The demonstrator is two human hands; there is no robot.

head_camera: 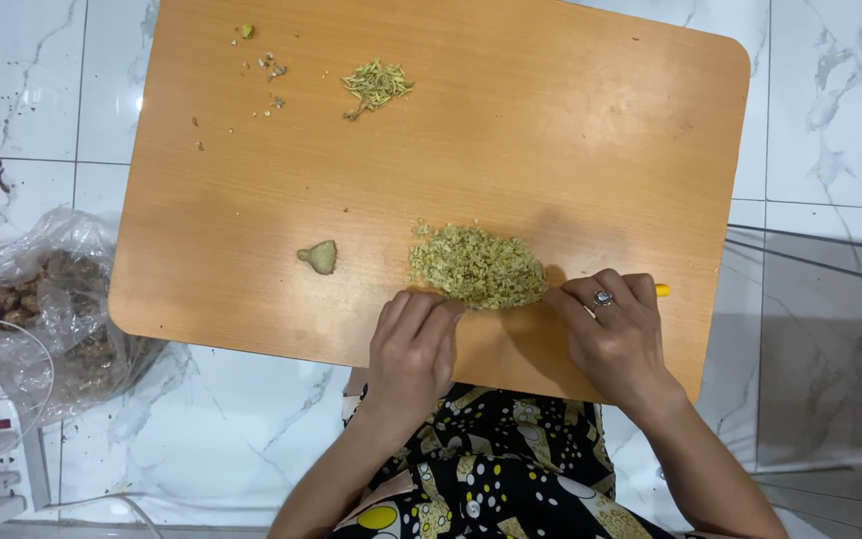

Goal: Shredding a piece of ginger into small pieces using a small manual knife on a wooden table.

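Chopped pile (478, 267) mostly done; 1 ginger chunk (320, 257) left uncut. Left hand (411, 344) flat, unclenched beside pile. Right hand (613, 334) clenched on yellow-handled knife (661, 290).

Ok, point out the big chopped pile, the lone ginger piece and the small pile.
big chopped pile (478, 267), head view, middle of heap
ginger piece (320, 257), head view, its centre
small pile (377, 84), head view, middle of shreds

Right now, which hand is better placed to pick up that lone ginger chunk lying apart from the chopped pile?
Probably the left hand. It rests at the pile's near edge, on the ginger chunk's side, with bare board between. The right hand sits beyond the pile and grips a yellow-ended tool.
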